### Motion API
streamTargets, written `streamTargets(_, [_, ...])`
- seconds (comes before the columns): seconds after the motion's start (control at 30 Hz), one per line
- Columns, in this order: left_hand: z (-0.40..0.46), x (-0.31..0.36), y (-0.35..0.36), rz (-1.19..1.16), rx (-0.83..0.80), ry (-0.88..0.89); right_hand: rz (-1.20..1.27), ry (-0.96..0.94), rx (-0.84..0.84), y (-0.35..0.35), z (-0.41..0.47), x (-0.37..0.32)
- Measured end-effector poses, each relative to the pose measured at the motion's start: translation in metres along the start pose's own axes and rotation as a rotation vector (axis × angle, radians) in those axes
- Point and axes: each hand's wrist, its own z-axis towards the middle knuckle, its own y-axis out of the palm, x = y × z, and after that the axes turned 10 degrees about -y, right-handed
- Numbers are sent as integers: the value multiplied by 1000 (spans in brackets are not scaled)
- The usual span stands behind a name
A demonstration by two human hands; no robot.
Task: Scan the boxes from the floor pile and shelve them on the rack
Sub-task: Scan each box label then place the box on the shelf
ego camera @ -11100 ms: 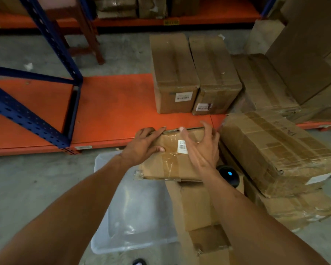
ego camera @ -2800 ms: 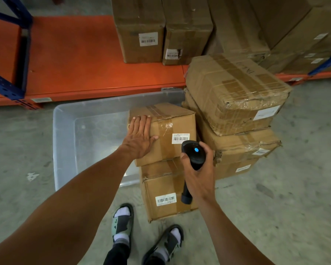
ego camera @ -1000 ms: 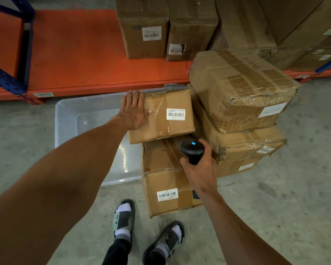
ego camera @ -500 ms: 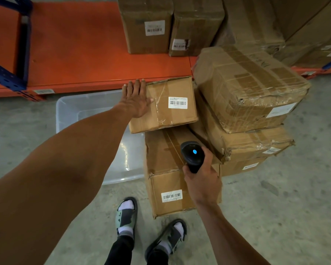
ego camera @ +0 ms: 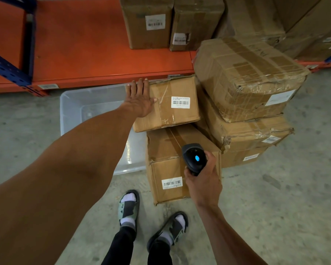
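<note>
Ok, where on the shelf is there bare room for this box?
The orange shelf is bare between the blue post and the two shelved boxes; that patch lies just beyond the box under the left hand. Right of those two, boxes crowd the shelf, and the floor pile blocks the way there.

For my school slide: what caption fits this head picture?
Left hand rests on small box; right hand holds scanner.

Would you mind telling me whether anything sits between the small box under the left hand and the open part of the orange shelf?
Nothing visible does. The small box, under the flat left hand, lies just before the shelf edge, with bare orange surface straight beyond it. The shelved boxes stand further back.
</note>
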Motion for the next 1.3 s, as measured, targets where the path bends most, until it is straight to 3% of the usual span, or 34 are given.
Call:
streamTargets(0.43, [-16,2,10,23,24,13,8,-35,19,-2,-3,5])
streamTargets(0.57, [-20,0,9,25,36,19,29,-41,94,-13,8,-2])
streamTargets(0.73, [-17,-4,10,3,57,29,39,-166,127,-29,72,-35])
streamTargets(1.07, [17,-25,12,-144,174,137,33,-130,-197,19,228,-71])
streamTargets(1.3, [33,-33,25,-297,369,195,135,-4,-122,59,277,-104])
